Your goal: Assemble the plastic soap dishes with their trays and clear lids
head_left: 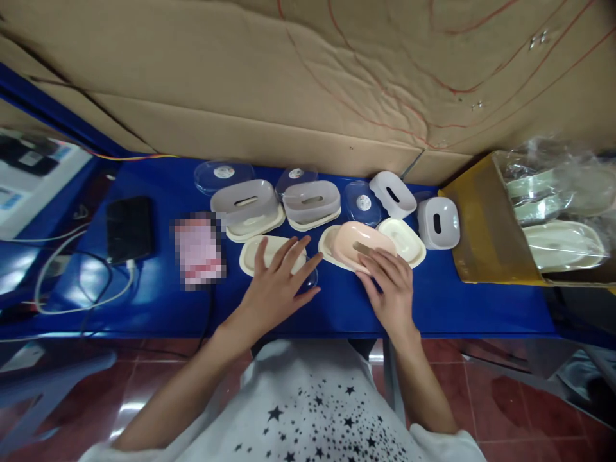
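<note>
My left hand (pixel 276 285) is spread, fingers apart, over a cream oval tray (pixel 249 256); whether it touches the tray I cannot tell. A clear lid peeks out by that tray's right end, partly hidden by the hand. My right hand (pixel 391 289) grips the near right edge of a peach oval cover (pixel 350 240) with a slot in its middle. This cover rests over a cream oval base (pixel 328 247), tilted a little. Just to its right lies another cream base (pixel 407 240).
Grey slotted covers (pixel 250 192) sit along the back of the blue table (pixel 337 314), with clear labelled lids (pixel 364 208) among them. A cardboard box (pixel 486 237) of bagged cream parts stands right. At left are a black device (pixel 129 228) with a white cable and a blurred pink item (pixel 198 250).
</note>
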The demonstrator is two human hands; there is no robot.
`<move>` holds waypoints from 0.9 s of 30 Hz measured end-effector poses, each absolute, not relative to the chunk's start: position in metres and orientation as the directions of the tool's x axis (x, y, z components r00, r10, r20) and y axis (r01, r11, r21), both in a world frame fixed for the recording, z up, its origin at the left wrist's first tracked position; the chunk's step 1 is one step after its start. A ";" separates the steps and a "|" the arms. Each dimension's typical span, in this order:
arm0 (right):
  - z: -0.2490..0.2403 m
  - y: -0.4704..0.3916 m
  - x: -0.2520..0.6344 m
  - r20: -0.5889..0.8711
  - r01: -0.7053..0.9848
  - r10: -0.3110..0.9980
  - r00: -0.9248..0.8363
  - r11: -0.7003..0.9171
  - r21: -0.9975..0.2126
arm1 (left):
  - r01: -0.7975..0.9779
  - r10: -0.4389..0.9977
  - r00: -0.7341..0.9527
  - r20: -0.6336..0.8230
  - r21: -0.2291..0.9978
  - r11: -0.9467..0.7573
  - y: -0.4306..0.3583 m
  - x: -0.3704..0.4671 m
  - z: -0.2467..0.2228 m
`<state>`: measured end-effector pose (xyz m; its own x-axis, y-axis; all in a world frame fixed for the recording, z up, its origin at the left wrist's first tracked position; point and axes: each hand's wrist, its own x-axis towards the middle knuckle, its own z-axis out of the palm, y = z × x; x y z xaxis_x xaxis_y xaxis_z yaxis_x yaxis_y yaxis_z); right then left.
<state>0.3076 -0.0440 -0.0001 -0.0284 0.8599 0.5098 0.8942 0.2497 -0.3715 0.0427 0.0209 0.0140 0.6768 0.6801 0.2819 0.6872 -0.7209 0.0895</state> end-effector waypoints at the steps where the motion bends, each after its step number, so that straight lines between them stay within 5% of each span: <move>1: -0.002 -0.037 0.303 0.491 0.897 0.869 -0.055 0.260 -0.359 | 0.714 0.702 0.645 0.302 0.090 -0.695 0.017 0.035 0.015; 6: -0.008 -0.020 0.291 0.357 0.902 0.908 -0.221 0.329 -0.279 | 0.768 0.751 0.561 0.347 0.121 -0.629 0.003 0.002 0.008; 17: -0.010 -0.024 0.306 0.299 0.926 0.922 -0.247 0.315 -0.206 | 0.766 0.718 0.482 0.503 0.156 -0.623 0.031 0.015 0.008; 27: 0.014 -0.074 0.321 0.060 0.865 0.890 -0.452 0.454 -0.213 | 0.483 0.518 0.788 0.332 0.189 -0.855 0.000 0.072 -0.002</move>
